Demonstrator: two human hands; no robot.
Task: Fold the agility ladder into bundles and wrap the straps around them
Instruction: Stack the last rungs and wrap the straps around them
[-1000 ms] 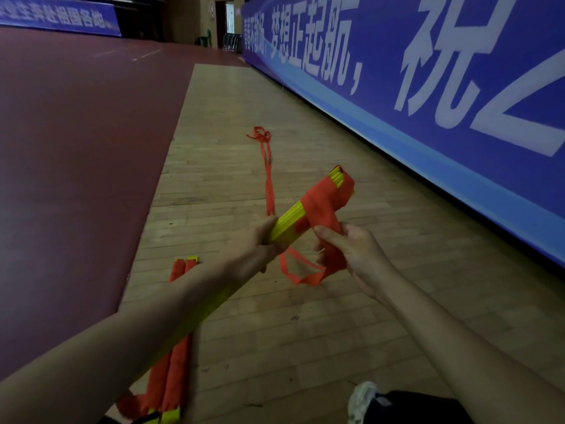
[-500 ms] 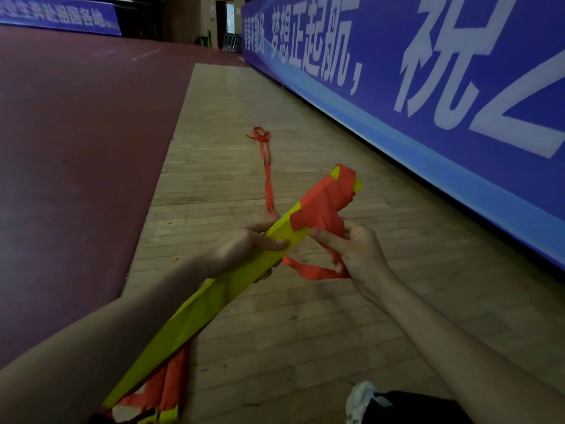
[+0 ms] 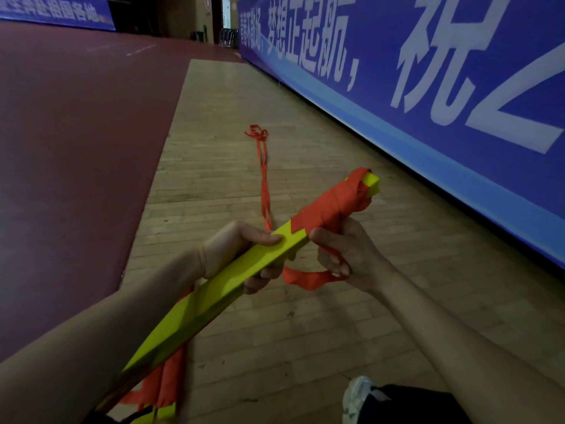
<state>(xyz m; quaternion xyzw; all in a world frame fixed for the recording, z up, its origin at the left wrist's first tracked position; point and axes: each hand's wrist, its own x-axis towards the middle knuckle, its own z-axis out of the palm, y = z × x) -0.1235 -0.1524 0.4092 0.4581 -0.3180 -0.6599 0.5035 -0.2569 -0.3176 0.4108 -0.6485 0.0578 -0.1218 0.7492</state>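
Observation:
My left hand (image 3: 241,252) grips the middle of a bundle of yellow ladder rungs (image 3: 214,289) that points up and to the right. Orange strap wrapping (image 3: 330,206) covers the bundle's far end. My right hand (image 3: 345,255) pinches a loose loop of orange strap (image 3: 305,278) hanging just under the bundle. Another length of orange strap (image 3: 263,175) trails away across the floor to a knot. A second bundle wrapped in orange (image 3: 166,384) lies on the floor under my left forearm.
I am over a wooden floor strip (image 3: 275,332), with dark red court flooring (image 3: 76,148) to the left. A blue banner wall (image 3: 428,87) runs along the right. My shoe (image 3: 357,396) shows at the bottom edge.
The bundle has rolled so its broad yellow face turns up, and another turn of strap lies on the far end. My right hand has dropped below the bundle with the strap loop.

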